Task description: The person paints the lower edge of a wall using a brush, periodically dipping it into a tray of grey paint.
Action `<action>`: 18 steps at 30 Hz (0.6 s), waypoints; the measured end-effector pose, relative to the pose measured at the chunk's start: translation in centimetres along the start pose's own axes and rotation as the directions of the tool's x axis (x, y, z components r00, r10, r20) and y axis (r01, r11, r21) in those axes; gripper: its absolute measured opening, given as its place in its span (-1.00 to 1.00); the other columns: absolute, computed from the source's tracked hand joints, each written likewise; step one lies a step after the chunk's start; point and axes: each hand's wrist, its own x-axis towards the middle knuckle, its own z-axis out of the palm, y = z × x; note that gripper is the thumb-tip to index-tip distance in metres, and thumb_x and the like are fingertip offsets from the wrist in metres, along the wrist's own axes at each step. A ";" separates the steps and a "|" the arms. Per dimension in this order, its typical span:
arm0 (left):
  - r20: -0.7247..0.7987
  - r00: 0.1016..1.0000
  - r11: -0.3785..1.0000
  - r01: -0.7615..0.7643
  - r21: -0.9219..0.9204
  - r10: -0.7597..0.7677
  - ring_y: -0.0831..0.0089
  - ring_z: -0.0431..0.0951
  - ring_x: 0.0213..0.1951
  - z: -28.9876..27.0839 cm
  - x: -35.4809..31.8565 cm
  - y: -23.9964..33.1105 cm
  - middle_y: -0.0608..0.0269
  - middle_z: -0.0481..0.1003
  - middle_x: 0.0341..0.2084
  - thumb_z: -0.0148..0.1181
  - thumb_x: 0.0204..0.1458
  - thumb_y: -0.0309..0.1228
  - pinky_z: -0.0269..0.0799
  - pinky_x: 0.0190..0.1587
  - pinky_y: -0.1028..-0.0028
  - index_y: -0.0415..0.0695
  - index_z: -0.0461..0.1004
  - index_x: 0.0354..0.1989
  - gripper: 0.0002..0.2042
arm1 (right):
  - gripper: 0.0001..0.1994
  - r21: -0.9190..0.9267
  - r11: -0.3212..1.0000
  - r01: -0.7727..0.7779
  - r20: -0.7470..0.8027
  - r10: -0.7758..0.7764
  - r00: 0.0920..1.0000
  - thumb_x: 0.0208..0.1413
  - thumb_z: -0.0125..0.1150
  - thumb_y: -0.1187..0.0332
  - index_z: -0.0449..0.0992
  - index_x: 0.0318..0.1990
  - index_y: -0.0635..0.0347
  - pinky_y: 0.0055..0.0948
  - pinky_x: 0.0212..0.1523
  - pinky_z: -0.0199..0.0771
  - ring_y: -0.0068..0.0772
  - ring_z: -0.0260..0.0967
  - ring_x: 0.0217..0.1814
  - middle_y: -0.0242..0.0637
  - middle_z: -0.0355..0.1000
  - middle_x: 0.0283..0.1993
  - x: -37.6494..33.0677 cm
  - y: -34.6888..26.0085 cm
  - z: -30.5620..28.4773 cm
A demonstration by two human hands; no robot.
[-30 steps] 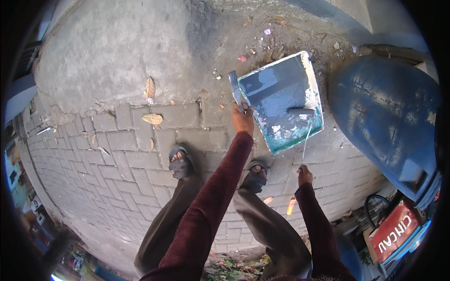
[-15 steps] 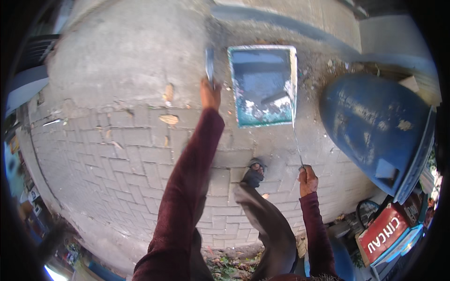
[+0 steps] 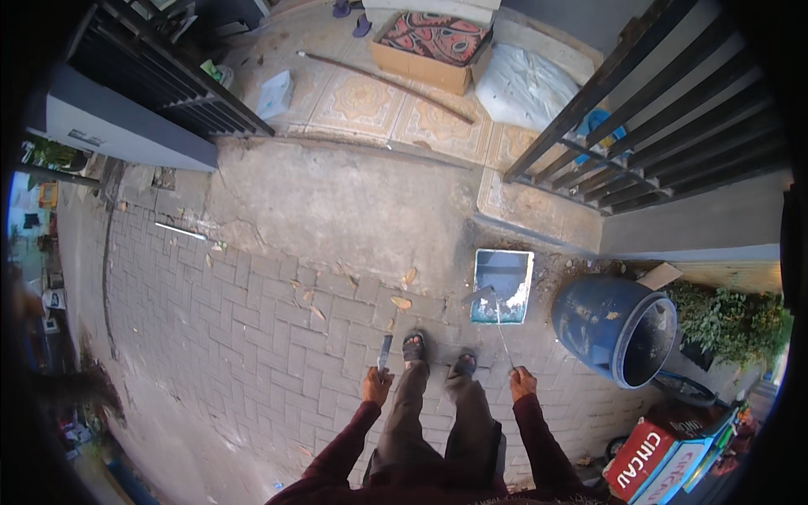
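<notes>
My left hand (image 3: 376, 385) is closed around a flat, narrow blade-like tool (image 3: 385, 352), pointing forward beside my left foot. My right hand (image 3: 523, 383) grips the near end of a thin metal rod (image 3: 505, 343). At the rod's far end, a dark flat head (image 3: 480, 295) shows over the left rim of a rectangular tray (image 3: 529, 286). The tray lies on the ground ahead and to the right, its rim splattered white and green, its inside blue-grey with whitish patches. Whether the head touches the tray I cannot tell.
A blue barrel (image 3: 589, 324) lies tipped at the right, with a red box (image 3: 644, 454) nearer me. Dark metal gates (image 3: 623, 160) flank a tiled entrance holding a cardboard box (image 3: 421, 66), a white sack (image 3: 526, 84) and a pole (image 3: 387, 87). Dry leaves (image 3: 401, 301) litter the paving.
My left hand has drawn back from beside the tray to near my left foot, still holding its tool. The rod's head has shifted toward the tray's left side. The view now takes in the entrance.
</notes>
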 end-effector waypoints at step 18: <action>-0.116 0.993 0.993 -0.044 -0.110 0.032 0.35 0.54 -0.43 -9.9 26.1 32.6 0.05 0.53 -0.48 0.21 -0.07 -0.35 0.41 -0.38 0.33 -0.24 0.41 -0.32 -0.77 | -0.79 0.148 0.984 0.101 -0.129 -0.082 0.988 0.09 0.04 0.26 0.46 -0.41 0.21 -0.15 -0.42 0.39 -0.01 0.43 -0.48 -0.04 0.43 -0.55 24.0 -28.7 -6.8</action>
